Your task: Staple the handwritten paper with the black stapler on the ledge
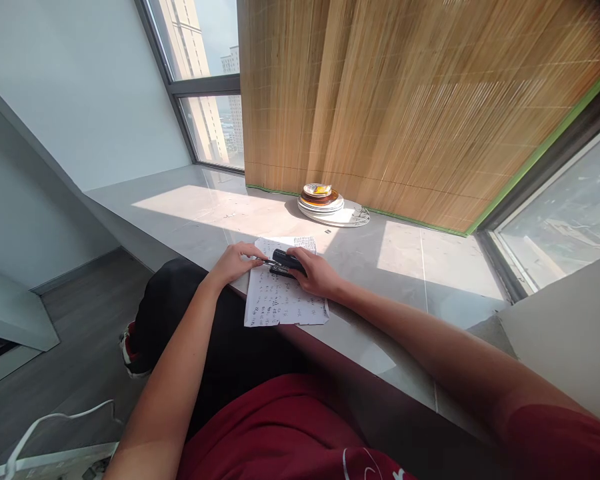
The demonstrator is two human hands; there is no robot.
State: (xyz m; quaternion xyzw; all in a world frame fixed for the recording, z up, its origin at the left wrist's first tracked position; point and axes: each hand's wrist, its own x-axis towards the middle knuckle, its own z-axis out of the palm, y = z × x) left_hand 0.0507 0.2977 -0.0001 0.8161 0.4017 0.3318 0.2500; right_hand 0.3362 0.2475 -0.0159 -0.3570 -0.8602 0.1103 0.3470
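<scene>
Stapler (284, 257) in curled grip of right hand (317, 272), metal piece (268, 262) in pinch of left hand (234, 263)

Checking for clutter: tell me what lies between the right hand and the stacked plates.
Head view: the far edge of the written sheet, then, on the pale ledge, a dark piece too small to identify.

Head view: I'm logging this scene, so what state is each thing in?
Stapler: open, in the right hand
Metal piece: pinched in the left hand
Paper: written on, partly over the sill's edge
Plates: stacked
Blind: lowered
Sill: partly sunlit
</scene>
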